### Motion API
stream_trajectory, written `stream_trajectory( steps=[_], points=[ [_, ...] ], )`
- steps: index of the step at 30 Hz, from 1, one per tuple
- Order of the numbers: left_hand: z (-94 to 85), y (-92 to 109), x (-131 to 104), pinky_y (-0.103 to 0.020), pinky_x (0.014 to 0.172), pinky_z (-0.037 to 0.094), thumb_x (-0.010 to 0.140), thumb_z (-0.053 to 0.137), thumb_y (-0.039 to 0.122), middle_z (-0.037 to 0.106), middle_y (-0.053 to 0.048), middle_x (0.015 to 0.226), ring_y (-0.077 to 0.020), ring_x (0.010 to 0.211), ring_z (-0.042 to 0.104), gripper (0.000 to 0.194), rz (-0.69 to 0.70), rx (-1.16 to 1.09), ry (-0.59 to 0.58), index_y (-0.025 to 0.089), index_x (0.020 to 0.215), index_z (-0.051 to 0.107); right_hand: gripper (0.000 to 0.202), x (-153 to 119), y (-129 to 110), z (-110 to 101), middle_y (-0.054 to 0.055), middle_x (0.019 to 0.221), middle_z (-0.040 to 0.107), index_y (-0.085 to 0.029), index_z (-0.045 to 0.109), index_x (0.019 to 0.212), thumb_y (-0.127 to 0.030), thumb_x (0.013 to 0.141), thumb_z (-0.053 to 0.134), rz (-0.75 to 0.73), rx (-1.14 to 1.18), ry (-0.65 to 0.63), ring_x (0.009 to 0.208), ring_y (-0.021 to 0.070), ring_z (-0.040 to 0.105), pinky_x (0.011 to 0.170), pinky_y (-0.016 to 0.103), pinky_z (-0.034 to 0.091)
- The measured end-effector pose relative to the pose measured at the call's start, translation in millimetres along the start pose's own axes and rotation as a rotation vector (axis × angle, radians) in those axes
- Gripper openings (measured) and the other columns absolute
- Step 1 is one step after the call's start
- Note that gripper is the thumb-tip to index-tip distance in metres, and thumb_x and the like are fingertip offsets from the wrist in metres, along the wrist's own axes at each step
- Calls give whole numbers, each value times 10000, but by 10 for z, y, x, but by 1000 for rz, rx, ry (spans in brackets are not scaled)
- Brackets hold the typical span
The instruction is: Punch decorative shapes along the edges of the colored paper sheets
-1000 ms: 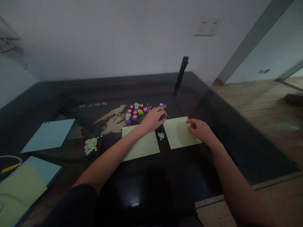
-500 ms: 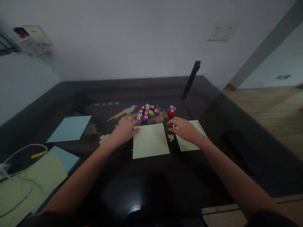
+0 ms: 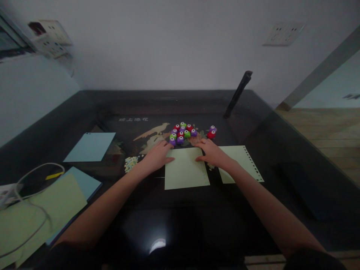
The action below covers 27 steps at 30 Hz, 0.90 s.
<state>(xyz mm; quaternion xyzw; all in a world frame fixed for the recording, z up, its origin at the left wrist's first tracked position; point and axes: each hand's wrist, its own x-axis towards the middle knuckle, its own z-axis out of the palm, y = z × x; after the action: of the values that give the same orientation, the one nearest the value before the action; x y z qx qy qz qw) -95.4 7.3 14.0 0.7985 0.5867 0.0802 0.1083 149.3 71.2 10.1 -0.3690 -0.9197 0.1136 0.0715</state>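
Here's the left hand (image 3: 158, 154) and right hand (image 3: 213, 153), thumbs spread from fingers, at the middle paper's (image 3: 186, 170) far corners; light, even handling best avoids creases.

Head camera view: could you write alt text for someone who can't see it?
A bare left hand and right hand are at the far corners of a pale green rectangular paper sheet on a glossy black table. Small red, green and purple one-eyed toys sit beyond; pale pieces lie left, a hole-edged green sheet right.
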Motion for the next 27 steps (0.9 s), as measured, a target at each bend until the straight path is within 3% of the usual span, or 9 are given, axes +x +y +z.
stream_trajectory(
  steps=[13,19,27],
  points=[
    [-19,-38,10,-333,811,434,708,705,269,515,-76,995,-236,933,539,329,26,-111,-1,165,982,554,394,-65,-34,18,94,1008,587,-161,578,979,-227,639,767,26,110,47,984,261,526,825,361,421],
    [-66,-53,44,-284,685,411,757,634,225,591,-36,875,-211,840,562,160,30,-150,16,191,895,562,116,-35,-53,6,30,824,584,-177,576,779,-127,717,660,120,227,173,773,173,550,701,282,394],
    [-128,-4,25,-297,656,394,781,616,271,655,-30,926,-231,843,597,178,-68,-57,23,227,950,579,76,-20,-77,18,26,766,622,-178,619,728,-116,767,595,142,243,222,717,160,556,660,271,381]
  ],
)
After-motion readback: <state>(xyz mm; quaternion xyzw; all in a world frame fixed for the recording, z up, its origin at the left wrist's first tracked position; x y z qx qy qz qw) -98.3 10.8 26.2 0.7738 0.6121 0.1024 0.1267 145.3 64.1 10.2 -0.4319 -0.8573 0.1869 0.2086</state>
